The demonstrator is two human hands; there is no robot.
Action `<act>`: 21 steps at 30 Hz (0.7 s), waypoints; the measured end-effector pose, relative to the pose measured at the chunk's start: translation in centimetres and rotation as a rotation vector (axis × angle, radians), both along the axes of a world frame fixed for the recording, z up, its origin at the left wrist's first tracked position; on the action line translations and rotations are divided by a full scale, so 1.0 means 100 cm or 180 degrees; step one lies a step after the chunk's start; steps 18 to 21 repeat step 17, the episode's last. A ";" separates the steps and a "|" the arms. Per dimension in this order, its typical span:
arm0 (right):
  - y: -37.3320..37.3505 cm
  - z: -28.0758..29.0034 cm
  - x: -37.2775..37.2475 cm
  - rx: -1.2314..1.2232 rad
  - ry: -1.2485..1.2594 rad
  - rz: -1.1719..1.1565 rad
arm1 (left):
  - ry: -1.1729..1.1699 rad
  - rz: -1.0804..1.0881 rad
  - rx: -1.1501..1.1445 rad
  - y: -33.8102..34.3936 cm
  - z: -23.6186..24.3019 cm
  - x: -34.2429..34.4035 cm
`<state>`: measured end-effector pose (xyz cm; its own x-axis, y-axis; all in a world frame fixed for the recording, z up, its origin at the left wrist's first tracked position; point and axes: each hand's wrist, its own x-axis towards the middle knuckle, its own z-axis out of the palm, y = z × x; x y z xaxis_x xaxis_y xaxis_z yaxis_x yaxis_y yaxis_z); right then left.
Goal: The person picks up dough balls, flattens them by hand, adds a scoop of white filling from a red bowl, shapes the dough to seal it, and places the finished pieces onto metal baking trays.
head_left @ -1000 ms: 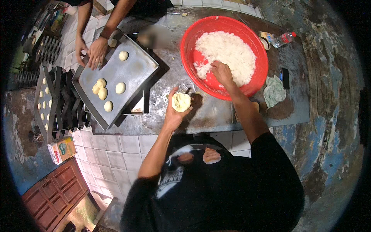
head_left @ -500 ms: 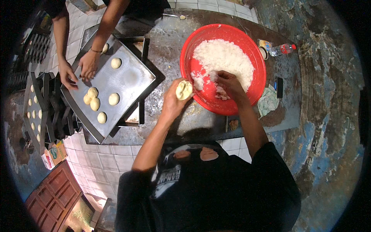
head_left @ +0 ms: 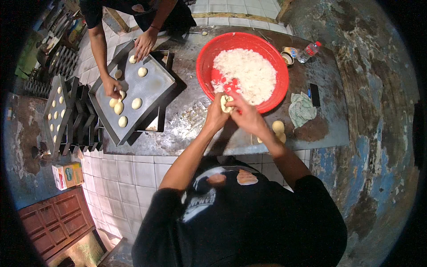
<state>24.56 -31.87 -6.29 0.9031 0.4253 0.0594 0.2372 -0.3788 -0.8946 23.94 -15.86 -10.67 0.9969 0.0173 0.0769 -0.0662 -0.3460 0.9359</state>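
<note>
My left hand is closed around a pale piece of dough at the near rim of a red basin. Against the dough's edge press the fingers of my right hand, which is smeared by motion. The dough's underside is hidden in my left palm. White crumbly filling is heaped in the basin, with bare red showing near its left side. Several round dough balls lie by my right forearm, which partly covers them.
Across the table at left, another person's hands handle dough balls on a metal tray. More trays are stacked further left. At right lie a cloth, a dark phone, a tin and a plastic bottle.
My right hand has left the filling in the basin and come to the dough in my left hand. The other person's hands have shifted over the tray. The whole view has shifted a little.
</note>
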 end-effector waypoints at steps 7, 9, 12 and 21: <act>-0.031 0.021 -0.056 -0.0026 -0.0118 -0.0569 | -0.0437 -0.0155 -0.0504 -0.044 0.017 -0.065; -0.031 0.003 -0.077 -0.0378 -0.1830 -0.0075 | -0.0112 0.0072 -0.0372 -0.048 0.026 -0.083; -0.040 -0.005 -0.077 0.0954 -0.0750 -0.0315 | 0.0042 0.0260 -0.0816 -0.042 0.021 -0.099; -0.053 -0.014 -0.090 0.1933 0.0560 -0.0518 | 0.0574 0.0339 -0.1583 -0.038 0.048 -0.121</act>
